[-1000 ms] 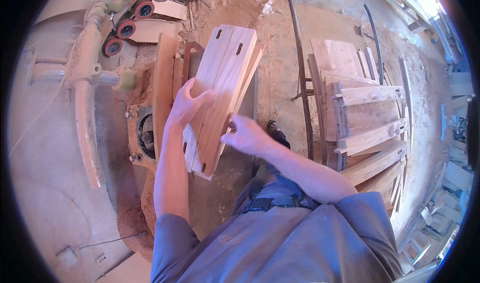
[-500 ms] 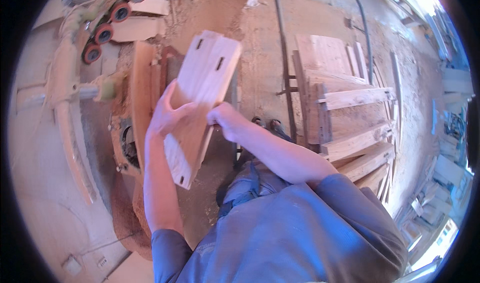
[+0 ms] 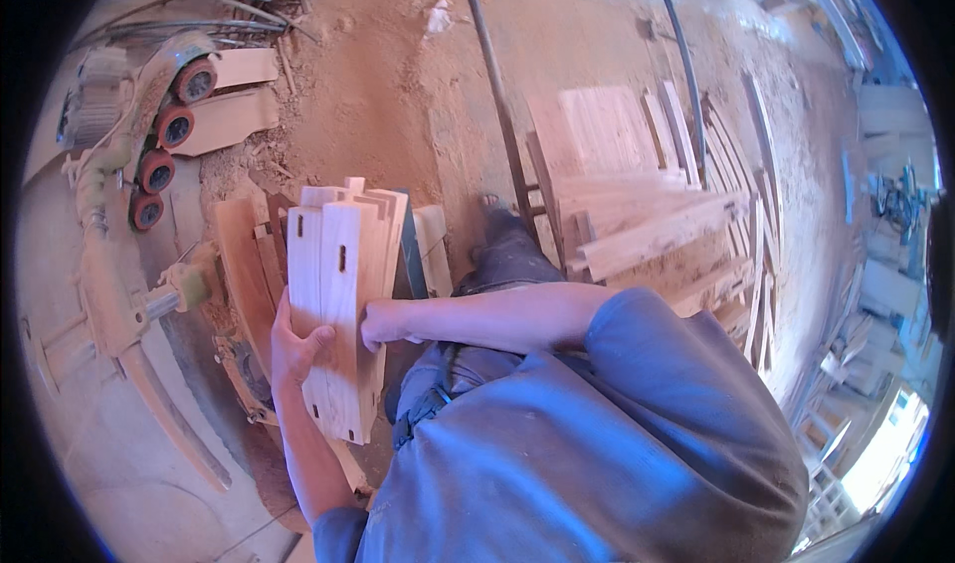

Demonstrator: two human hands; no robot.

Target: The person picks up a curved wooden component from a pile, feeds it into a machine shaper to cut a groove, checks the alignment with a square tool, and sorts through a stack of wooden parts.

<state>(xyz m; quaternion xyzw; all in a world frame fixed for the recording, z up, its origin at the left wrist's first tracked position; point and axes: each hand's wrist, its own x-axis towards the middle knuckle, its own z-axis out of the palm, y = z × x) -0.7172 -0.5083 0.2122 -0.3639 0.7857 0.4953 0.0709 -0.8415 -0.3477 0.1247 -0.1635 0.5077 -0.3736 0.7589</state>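
Observation:
Between my two hands is a bundle of pale wooden boards [image 3: 340, 255] with dark slots cut near their ends. Their stepped ends and edges show at the far right of the bundle. My left hand [image 3: 296, 352] grips the left side, its thumb lying across the top face. Against the right edge, the curled fingers of my right hand [image 3: 383, 324] press on the boards; some fingertips are hidden. Just left of the bundle stands a wooden panel [image 3: 242, 265] beside the machine.
A machine arm with several red-rimmed rollers [image 3: 175, 125] stands at the left. To the right, a stack of timber boards [image 3: 637, 205] rests beside a long dark metal bar [image 3: 497, 95]. Sawdust covers the floor [image 3: 398, 56]. Hoses or rods [image 3: 199, 6] lie at the far left.
The boards have come nearer my body and turned from a slant to nearly straight, showing more of their stacked edges. Both hands moved with them. My view has shifted as well.

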